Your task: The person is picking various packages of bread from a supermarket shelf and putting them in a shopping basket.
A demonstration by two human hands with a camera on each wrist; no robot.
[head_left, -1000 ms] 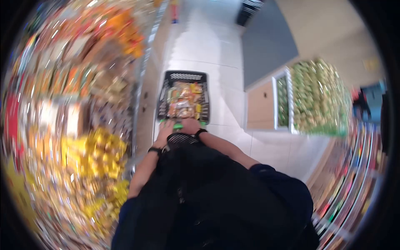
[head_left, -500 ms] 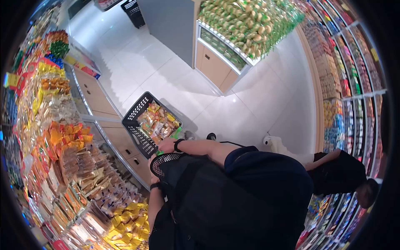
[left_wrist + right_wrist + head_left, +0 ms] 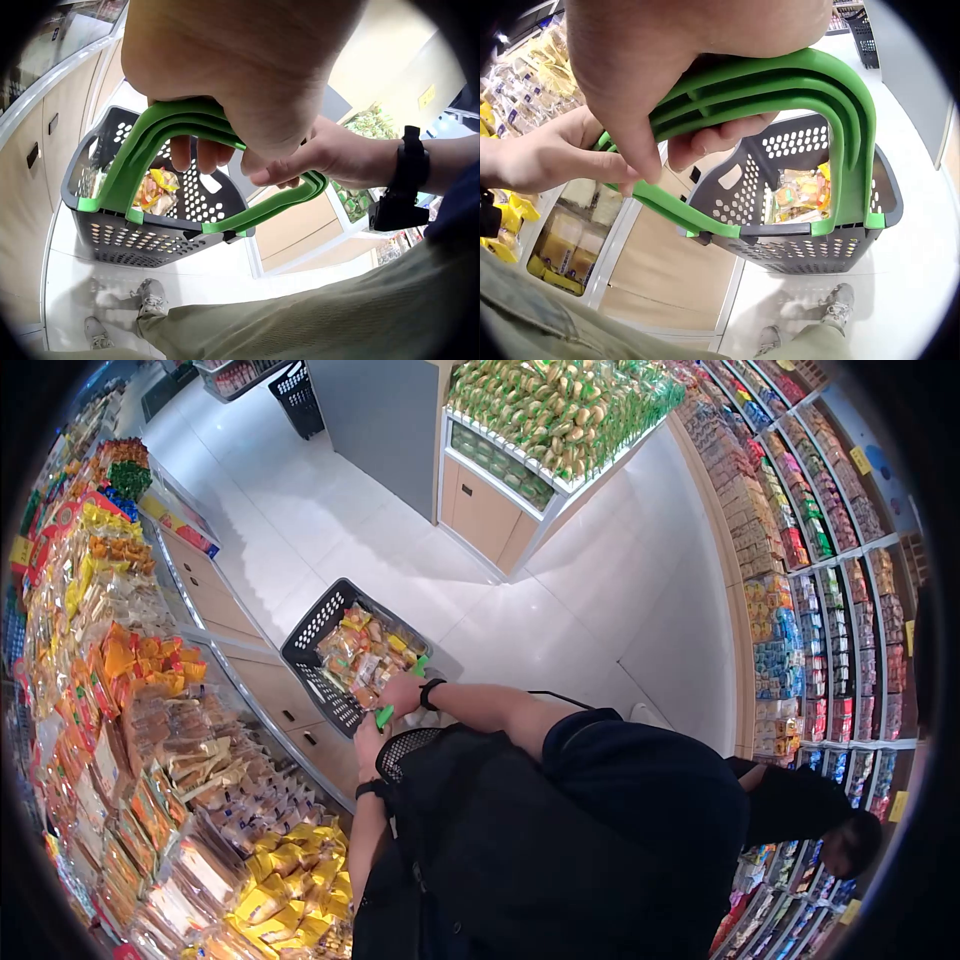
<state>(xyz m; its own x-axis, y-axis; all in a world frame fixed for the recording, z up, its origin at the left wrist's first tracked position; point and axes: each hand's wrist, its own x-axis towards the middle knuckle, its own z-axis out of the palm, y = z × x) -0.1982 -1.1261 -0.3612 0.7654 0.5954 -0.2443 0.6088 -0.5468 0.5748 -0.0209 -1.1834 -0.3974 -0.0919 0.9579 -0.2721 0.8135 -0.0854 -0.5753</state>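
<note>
Fingers of the left hand (image 3: 240,75) and of the right hand (image 3: 697,67) curl round the green handle (image 3: 853,150), gripping it side by side above the near edge of the black basket (image 3: 318,622). Snack packets (image 3: 362,650) lie heaped inside toward its right edge, its perforated left wall showing. Its left corner is beside a wooden cabinet front (image 3: 250,665). Yellow packs (image 3: 290,880) fill the near end of the display (image 3: 170,705) above that cabinet front
</note>
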